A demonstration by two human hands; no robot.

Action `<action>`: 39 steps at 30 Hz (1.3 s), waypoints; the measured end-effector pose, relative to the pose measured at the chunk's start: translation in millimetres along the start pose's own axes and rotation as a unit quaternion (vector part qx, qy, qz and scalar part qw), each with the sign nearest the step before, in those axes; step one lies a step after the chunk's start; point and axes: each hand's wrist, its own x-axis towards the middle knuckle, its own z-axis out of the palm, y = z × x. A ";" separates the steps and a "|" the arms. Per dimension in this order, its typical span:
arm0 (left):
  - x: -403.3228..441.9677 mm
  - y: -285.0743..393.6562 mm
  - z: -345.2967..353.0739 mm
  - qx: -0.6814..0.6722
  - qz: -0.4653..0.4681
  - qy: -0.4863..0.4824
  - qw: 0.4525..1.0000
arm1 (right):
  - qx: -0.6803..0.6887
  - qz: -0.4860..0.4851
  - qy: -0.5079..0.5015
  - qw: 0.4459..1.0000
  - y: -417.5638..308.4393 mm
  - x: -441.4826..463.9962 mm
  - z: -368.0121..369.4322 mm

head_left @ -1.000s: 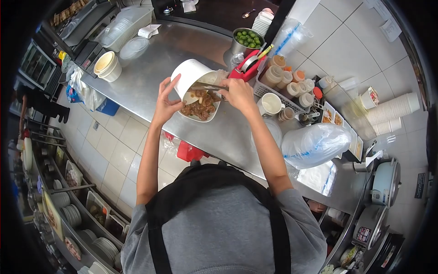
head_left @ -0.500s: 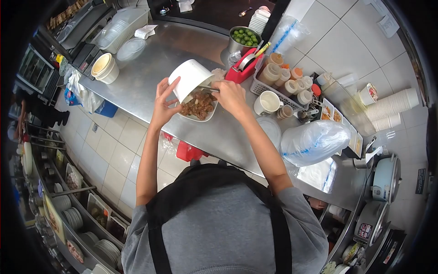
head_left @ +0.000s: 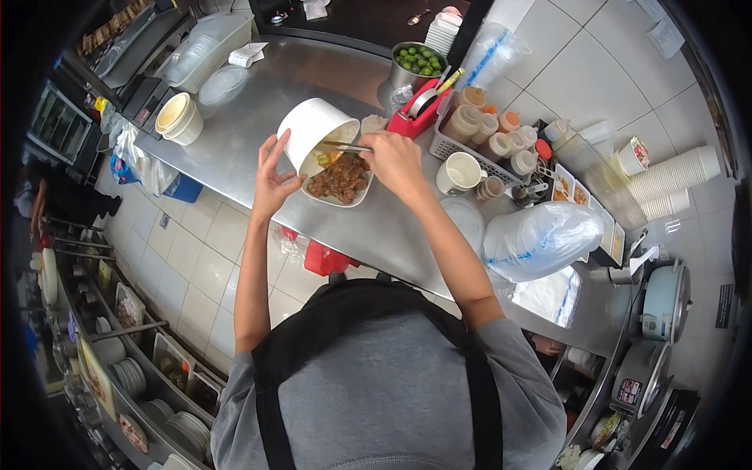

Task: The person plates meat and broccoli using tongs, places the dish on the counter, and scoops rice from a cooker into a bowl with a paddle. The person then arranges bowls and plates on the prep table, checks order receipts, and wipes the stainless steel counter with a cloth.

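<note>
Tips white tub (head_left: 315,129), clamped in left hand (head_left: 272,180), above bowl (head_left: 363,193) of meat (head_left: 340,178) on tabletop (head_left: 227,149), seemingly for pouring without spills. Grips metal utensil (head_left: 348,146) in closed right hand (head_left: 392,162), angled into tub's mouth.

My head carries the only camera, looking forward and steeply down. It sits close above my grey shirt (head_left: 376,384), which fills the bottom middle. Farther out, my left hand (head_left: 272,180) and right hand (head_left: 395,163) fall above the centre, over the stainless-steel counter (head_left: 235,145). The wide lens bends the plate shelves (head_left: 184,427) at left, tilts the tiled wall (head_left: 599,74) at right and darkens the corners.
</note>
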 end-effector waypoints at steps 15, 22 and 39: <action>1.6 8.1 7.5 0.127 0.027 -0.003 0.991 | -0.006 0.050 -0.021 0.999 14.0 -19.1 4.1; -0.6 6.0 0.8 0.080 0.023 0.020 0.996 | 0.016 0.048 0.028 0.998 10.6 -10.7 11.0; -9.6 5.6 14.1 0.025 -0.001 0.050 0.998 | 0.039 0.061 0.013 0.997 3.1 -2.6 12.4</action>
